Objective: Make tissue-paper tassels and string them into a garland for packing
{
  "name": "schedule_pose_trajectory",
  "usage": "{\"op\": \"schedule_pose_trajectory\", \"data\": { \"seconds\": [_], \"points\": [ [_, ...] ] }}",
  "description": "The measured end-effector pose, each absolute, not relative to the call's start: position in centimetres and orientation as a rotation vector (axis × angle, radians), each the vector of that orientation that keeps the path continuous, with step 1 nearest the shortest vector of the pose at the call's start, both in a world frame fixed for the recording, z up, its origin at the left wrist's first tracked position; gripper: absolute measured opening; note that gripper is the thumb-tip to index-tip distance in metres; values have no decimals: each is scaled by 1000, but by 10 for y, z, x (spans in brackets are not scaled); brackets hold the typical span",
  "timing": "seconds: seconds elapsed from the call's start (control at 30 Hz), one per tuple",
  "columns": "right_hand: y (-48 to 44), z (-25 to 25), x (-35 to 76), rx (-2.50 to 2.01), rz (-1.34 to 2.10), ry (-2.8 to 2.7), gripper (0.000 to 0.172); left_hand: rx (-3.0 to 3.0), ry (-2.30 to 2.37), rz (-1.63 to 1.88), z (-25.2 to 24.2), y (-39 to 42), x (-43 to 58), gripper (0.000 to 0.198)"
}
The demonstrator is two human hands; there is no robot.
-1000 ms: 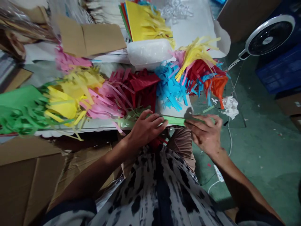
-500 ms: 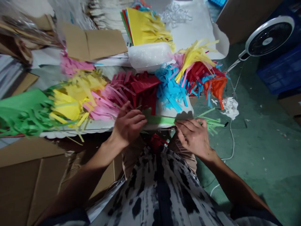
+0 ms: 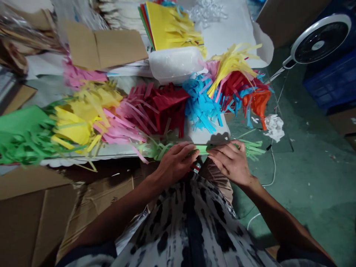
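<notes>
Fingers of the left hand point(image 3: 175, 163) curl down over a green strip point(image 3: 203, 149), clamping it against the front edge of the bench point(image 3: 111, 151); the thumb is hidden underneath. Touching the same strip just to the right, the right hand point(image 3: 230, 161) is also half closed, its fingertips pinning the paper, so only a short bare length shows between the 2 hands. The strip's cut fringe fans out past each hand.

Just behind the strip lie a red pile point(image 3: 161, 107) and a blue pile point(image 3: 200, 104) of fringed paper. Left of the strip lie a pink pile point(image 3: 122, 126) and a yellow pile point(image 3: 80, 118). Right of the strip and below it, a paper ball point(image 3: 274, 126) lies on the floor point(image 3: 306, 178). Far right of the strip stands a fan point(image 3: 319, 40).

The paper looks thin, so a hard or uneven pull between the hands could probably tear it or crease it askew. Loose fringe from the piles behind the strip could likely snag in it. The strip sits at the bench edge, so a slackened grip might drop it to the floor.

No brand, label or writing can be read anywhere.
</notes>
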State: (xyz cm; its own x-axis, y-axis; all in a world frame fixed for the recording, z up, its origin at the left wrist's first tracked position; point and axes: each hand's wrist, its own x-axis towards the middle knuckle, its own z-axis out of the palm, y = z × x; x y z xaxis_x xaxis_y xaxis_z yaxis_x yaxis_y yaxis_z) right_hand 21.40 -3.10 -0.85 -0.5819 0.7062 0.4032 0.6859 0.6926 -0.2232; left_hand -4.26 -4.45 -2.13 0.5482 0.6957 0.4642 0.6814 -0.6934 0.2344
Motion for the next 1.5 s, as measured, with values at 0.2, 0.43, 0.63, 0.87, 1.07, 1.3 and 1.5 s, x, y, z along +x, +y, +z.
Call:
{"op": "schedule_pose_trajectory", "data": {
  "seconds": [0.2, 0.43, 0.63, 0.87, 1.07, 1.3, 1.5],
  "points": [
    [-26, -7, 219, -1116, 278, -2388, 14, 2492, 1247, 856, -8, -35, -50, 16],
    [-31, -14, 221, -1056, 91, -2476, 23, 2704, 1195, 740, -18, -42, -59, 18],
    [-33, -8, 218, -1160, 242, -2386, 14, 2584, 1297, 841, -16, -46, -56, 14],
    [-32, 0, 212, -1275, 260, -2417, 17, 2554, 1374, 760, -7, -36, -54, 20],
    [-35, -6, 211, -1255, 87, -2463, 22, 2538, 1369, 828, -13, -36, -55, 22],
    [-34, -6, 207, -1201, -37, -2441, 18, 2857, 1223, 726, -8, -41, -54, 22],
    [-31, -6, 204, -1162, -62, -2456, 13, 2875, 1232, 710, -9, -43, -53, 24]
  ]
}}
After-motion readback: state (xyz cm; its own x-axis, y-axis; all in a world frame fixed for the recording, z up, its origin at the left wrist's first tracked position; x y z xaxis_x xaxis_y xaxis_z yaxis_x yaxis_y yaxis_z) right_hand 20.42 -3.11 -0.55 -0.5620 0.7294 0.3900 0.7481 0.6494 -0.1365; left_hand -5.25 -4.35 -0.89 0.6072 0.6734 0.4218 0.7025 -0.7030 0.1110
